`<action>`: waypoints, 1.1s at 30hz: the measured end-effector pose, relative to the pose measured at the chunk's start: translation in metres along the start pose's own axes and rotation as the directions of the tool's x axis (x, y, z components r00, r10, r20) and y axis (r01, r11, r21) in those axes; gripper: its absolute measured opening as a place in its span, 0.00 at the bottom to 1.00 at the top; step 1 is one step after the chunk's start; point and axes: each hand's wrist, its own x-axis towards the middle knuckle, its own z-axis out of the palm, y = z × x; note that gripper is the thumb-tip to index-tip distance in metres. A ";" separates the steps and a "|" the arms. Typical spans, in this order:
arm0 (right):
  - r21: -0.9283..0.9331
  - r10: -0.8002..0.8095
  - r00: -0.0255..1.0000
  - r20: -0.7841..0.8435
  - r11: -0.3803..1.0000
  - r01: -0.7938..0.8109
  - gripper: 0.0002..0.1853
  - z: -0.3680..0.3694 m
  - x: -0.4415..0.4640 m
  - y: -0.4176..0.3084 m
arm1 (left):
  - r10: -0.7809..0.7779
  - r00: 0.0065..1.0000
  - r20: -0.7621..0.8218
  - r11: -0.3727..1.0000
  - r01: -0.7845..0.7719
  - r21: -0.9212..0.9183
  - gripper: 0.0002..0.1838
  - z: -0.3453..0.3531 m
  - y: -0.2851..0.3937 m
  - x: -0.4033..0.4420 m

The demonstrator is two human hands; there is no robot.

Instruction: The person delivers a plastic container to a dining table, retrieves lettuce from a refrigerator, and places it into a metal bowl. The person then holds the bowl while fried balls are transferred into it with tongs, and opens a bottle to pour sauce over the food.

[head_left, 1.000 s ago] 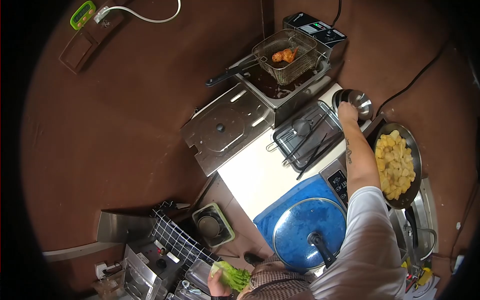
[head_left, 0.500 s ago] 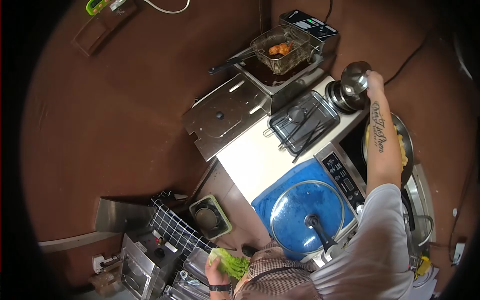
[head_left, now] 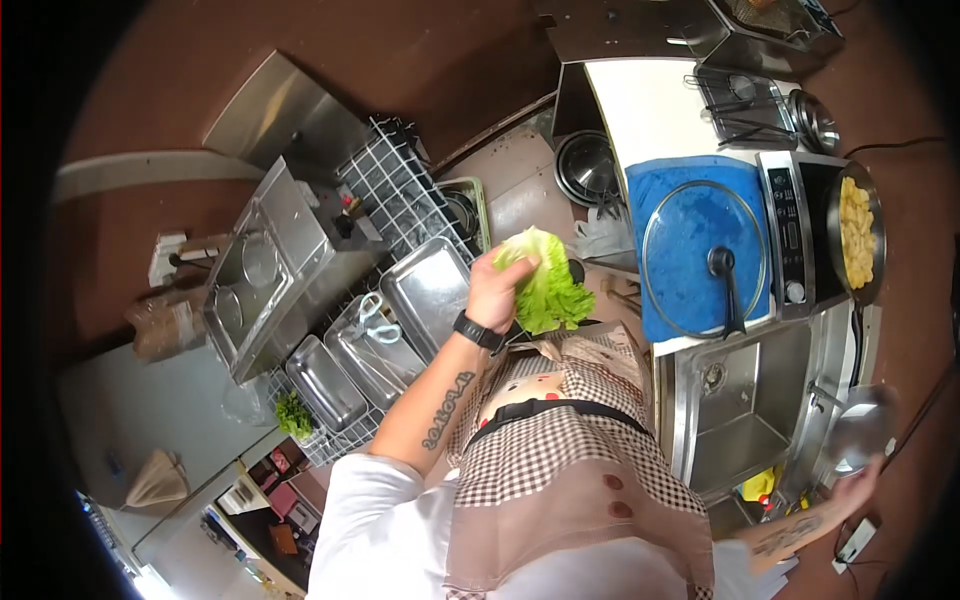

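Note:
My left hand (head_left: 493, 293), wearing a black watch, is closed around a green lettuce leaf (head_left: 556, 295) in front of my checked apron. At the far right, my right hand (head_left: 858, 486) grips the edge of a shiny metal bowl (head_left: 860, 436), which is slightly blurred. That bowl is beyond the right side of the sink (head_left: 742, 400), close to the handle of a frying pan (head_left: 875, 240). Yellow pieces of food (head_left: 855, 235) lie in the pan on the induction cooker (head_left: 795, 235).
A glass lid (head_left: 690, 285) lies on a blue cloth (head_left: 650, 180) beside the cooker. Metal trays (head_left: 425, 290), one with scissors (head_left: 377, 318), sit on a wire rack at left. More metal bowls (head_left: 815, 122) stand beside a tray of tools (head_left: 740, 105).
The view has swung round to the left. My right hand has carried the bowl from beside the stacked bowls to beyond the sink. My left hand still holds the lettuce, now raised in front of me.

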 end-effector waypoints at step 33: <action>0.745 -0.419 -0.641 0.643 0.147 0.651 0.14 0.357 -0.363 0.191 | 0.320 0.944 0.083 0.678 -0.290 0.675 0.43 -0.044 0.030 -0.084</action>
